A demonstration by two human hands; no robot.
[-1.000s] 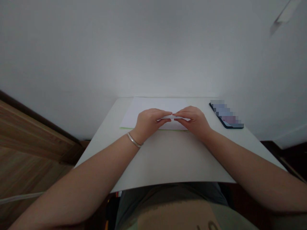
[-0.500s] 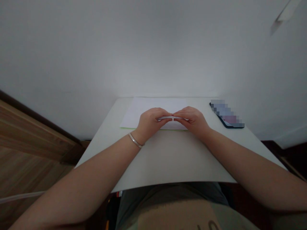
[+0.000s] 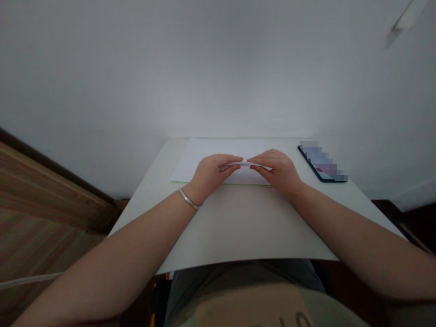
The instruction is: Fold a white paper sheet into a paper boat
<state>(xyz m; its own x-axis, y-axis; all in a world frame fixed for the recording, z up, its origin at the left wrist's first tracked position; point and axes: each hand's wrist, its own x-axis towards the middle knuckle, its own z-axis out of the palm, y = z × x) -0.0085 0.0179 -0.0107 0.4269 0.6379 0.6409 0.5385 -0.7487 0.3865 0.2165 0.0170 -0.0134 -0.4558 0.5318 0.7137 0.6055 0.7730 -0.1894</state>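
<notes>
My left hand and my right hand meet at the middle of a small white table. Both pinch a folded white paper by its thin edge, thumbs under, fingers on top, fingertips nearly touching. Under the hands lies a flat stack of white paper sheets with a pale green edge toward me. A silver bracelet sits on my left wrist.
A dark phone lies on the table's far right corner. A white wall rises right behind the table. Wooden floor shows on the left. My lap is below the table's near edge.
My hands have eased slightly apart along the folded paper, the right hand shifting a little to the right. The paper between them shows a bit more.
</notes>
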